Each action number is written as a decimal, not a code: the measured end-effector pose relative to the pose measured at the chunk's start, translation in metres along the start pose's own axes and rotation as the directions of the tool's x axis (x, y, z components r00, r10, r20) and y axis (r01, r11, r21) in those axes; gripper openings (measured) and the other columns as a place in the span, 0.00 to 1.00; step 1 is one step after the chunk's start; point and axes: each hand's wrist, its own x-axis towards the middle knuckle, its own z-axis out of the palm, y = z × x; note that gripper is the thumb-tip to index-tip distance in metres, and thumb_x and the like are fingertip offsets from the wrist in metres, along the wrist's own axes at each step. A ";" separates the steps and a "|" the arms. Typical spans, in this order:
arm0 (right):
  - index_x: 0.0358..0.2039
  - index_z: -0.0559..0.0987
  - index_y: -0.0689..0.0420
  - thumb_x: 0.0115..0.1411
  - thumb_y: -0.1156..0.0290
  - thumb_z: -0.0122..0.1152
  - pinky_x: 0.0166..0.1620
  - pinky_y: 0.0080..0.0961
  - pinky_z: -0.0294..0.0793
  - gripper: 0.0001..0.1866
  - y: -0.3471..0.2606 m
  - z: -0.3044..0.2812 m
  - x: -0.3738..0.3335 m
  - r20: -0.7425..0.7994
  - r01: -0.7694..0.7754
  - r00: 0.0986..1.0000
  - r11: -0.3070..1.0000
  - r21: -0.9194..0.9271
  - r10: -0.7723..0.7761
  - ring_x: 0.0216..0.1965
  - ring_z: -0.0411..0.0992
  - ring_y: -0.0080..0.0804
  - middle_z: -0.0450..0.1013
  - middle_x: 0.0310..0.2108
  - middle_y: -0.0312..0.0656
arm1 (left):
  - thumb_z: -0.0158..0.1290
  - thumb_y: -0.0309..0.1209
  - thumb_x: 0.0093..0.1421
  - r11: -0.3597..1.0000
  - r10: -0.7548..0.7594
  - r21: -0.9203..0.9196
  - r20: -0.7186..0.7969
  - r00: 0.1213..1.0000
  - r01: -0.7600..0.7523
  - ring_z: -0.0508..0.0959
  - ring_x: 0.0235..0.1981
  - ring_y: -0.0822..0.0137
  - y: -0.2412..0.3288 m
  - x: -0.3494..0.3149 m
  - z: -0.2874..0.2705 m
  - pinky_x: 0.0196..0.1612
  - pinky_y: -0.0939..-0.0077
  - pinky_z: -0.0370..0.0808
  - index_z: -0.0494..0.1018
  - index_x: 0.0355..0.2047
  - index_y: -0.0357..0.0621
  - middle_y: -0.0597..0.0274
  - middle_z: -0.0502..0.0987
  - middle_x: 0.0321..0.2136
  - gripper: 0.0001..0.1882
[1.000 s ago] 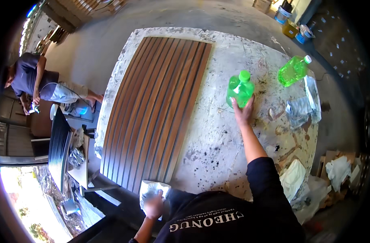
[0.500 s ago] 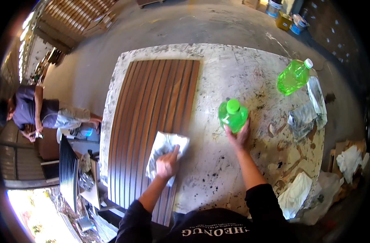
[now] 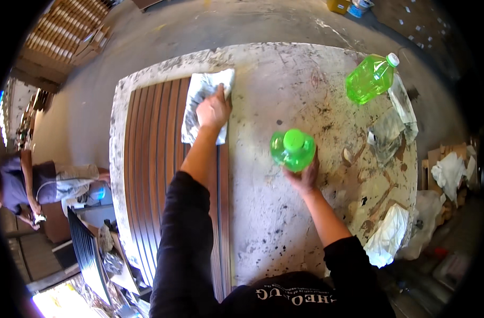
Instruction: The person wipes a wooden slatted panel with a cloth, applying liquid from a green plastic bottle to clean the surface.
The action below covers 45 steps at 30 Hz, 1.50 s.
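Observation:
A brown slatted wood panel (image 3: pixel 154 159) lies lengthwise on the left part of a stained white table (image 3: pixel 263 233). My left hand (image 3: pixel 213 110) presses a white, grey-smudged cloth (image 3: pixel 199 87) onto the panel's far right part, its index finger stretched along the fabric. The cloth covers the far ends of several slats. My right hand (image 3: pixel 305 177) grips a green plastic bottle (image 3: pixel 292 151) with a green cap, right of the panel; some fingers are hidden behind the bottle. Farther right and back stands a larger bottle of green liquid (image 3: pixel 370 79) with a white cap.
Clear plastic wrapping (image 3: pixel 386 138) lies by the table's right edge, and a crumpled white cloth (image 3: pixel 387 236) at its near right corner. At left, another person (image 3: pixel 41 183) stands near a dark ribbed panel (image 3: pixel 89 254). Cardboard and rags sit beyond the right edge.
My left hand has slid the cloth away from me along the panel, from its near part to its far end. The right hand still holds the bottle. The head view has shifted.

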 end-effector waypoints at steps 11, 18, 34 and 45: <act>0.54 0.61 0.59 0.46 0.51 0.69 0.47 0.41 0.70 0.41 0.008 0.002 0.002 -0.050 -0.136 0.988 0.979 0.150 0.145 0.45 0.70 0.47 0.68 0.45 0.51 | 0.53 0.27 0.48 0.998 0.057 -0.034 0.177 0.982 -0.051 0.74 0.16 0.67 0.000 -0.527 -0.101 0.23 0.71 0.73 0.75 0.47 0.40 0.62 0.74 0.20 0.22; 0.57 0.59 0.60 0.49 0.51 0.68 0.51 0.38 0.68 0.42 -0.002 0.008 0.003 -0.090 -0.046 0.994 0.987 0.156 0.061 0.49 0.69 0.46 0.67 0.49 0.53 | 0.53 0.29 0.50 0.998 0.015 -0.066 0.096 0.995 -0.009 0.72 0.17 0.66 0.005 -0.550 -0.100 0.24 0.70 0.70 0.74 0.48 0.38 0.64 0.74 0.19 0.23; 0.56 0.61 0.57 0.44 0.56 0.71 0.51 0.38 0.68 0.42 -0.012 0.007 -0.001 -0.042 -0.215 0.973 0.957 0.196 0.227 0.48 0.68 0.43 0.67 0.48 0.49 | 0.51 0.26 0.51 0.995 0.028 -0.096 0.050 0.998 -0.023 0.72 0.13 0.64 0.014 -0.514 -0.095 0.19 0.70 0.69 0.73 0.49 0.34 0.60 0.72 0.15 0.23; 0.54 0.66 0.58 0.37 0.53 0.73 0.43 0.41 0.74 0.44 0.025 0.010 -0.015 -0.056 -0.113 0.992 0.994 -0.004 0.112 0.41 0.73 0.50 0.72 0.42 0.53 | 0.49 0.27 0.51 0.990 0.114 -0.069 -0.125 0.986 -0.123 0.79 0.23 0.53 0.000 -0.076 -0.006 0.28 0.60 0.76 0.70 0.51 0.39 0.49 0.79 0.27 0.24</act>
